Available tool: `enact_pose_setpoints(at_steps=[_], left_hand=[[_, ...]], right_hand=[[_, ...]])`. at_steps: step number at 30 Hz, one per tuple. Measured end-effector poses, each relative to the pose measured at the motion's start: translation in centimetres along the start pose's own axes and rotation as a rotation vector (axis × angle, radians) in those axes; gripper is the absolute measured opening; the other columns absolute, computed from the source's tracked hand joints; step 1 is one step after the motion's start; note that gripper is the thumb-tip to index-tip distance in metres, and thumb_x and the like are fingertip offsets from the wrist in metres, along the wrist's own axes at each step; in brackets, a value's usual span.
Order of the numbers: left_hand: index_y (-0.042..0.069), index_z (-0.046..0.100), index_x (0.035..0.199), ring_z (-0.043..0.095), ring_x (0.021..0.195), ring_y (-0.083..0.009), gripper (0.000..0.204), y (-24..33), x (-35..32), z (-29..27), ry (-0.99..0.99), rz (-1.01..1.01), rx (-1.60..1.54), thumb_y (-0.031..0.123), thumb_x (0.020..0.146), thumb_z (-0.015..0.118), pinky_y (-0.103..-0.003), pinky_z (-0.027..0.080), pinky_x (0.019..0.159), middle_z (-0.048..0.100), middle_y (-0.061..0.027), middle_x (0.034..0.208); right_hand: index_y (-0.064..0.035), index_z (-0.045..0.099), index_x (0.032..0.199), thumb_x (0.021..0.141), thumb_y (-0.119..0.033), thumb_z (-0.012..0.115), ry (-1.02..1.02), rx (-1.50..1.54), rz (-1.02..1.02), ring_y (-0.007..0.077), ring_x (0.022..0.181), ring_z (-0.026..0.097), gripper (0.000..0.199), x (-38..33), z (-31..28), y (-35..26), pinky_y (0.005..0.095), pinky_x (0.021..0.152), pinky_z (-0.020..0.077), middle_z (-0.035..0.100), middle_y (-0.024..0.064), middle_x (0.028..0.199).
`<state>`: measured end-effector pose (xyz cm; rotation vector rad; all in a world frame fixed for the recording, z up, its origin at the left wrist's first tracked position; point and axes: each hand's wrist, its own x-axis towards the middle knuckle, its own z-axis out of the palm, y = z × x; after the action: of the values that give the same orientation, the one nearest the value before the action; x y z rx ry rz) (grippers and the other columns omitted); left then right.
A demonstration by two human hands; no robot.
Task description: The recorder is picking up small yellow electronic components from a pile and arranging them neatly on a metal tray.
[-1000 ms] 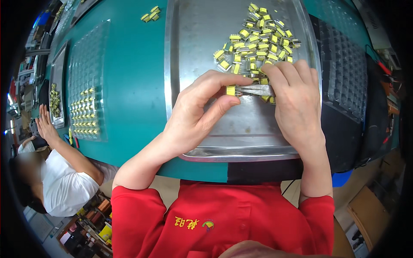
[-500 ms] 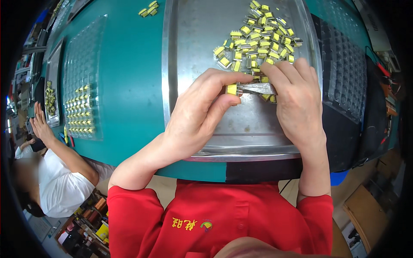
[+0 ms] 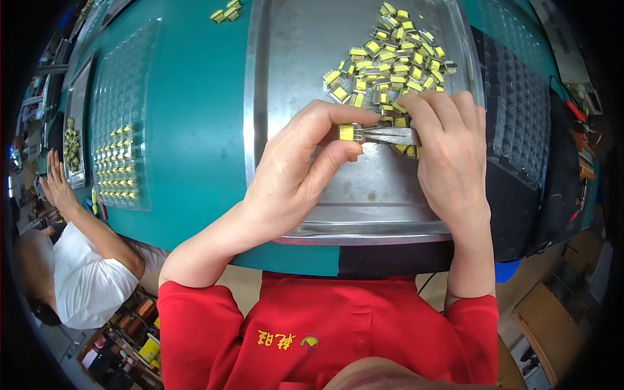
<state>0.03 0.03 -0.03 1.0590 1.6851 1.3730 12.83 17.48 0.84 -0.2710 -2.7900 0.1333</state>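
Note:
My left hand (image 3: 289,162) pinches a small transformer (image 3: 346,132) with yellow tape and metal pins between thumb and forefinger. Its pins face right. My right hand (image 3: 453,156) is closed around metal tweezers (image 3: 394,135), whose tips reach the pins; whether they grip a pin is too small to tell. Both hands are above a shallow metal tray (image 3: 296,65). A heap of similar yellow-taped transformers (image 3: 390,62) lies in the tray just beyond my hands, and my right fingers hide part of it.
Left on the green table (image 3: 195,130) is a clear blister tray (image 3: 123,84), partly filled with transformers. Several loose ones (image 3: 225,11) lie at the far edge. More blister trays (image 3: 520,110) stand right of the metal tray. A co-worker in white (image 3: 91,273) reaches in at left.
The transformer in my left hand has shifted slightly left and turned a little, its yellow face showing more squarely. The tweezers stay at its pins. The co-worker's arm has moved slightly.

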Motion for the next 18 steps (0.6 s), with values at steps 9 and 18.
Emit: enact_pose_setpoints(at_steps=[9, 18], left_hand=[[-0.003, 0.053, 0.130, 0.055, 0.094, -0.0089, 0.029, 0.18, 0.06, 0.02, -0.007, -0.032, -0.022, 0.009, 0.104, 0.051, -0.025, 0.048, 0.087, 0.059, -0.0057, 0.114], [-0.003, 0.052, 0.132, 0.055, 0.096, -0.0081, 0.030, 0.32, -0.05, 0.06, -0.046, -0.055, -0.196, 0.008, 0.104, 0.050, -0.026, 0.048, 0.089, 0.060, -0.0075, 0.122]], right_hand=[[-0.0049, 0.066, 0.105, 0.076, -0.006, 0.062, 0.029, -0.029, -0.046, 0.0241, 0.092, 0.055, 0.029, 0.11, 0.40, 0.02, 0.0377, 0.078, 0.0429, 0.062, 0.0043, 0.095], [-0.0065, 0.066, 0.104, 0.076, -0.005, 0.062, 0.007, -0.002, -0.049, 0.0241, 0.090, 0.055, 0.029, 0.11, 0.39, -0.13, 0.0368, 0.079, 0.0439, 0.063, 0.0037, 0.094]])
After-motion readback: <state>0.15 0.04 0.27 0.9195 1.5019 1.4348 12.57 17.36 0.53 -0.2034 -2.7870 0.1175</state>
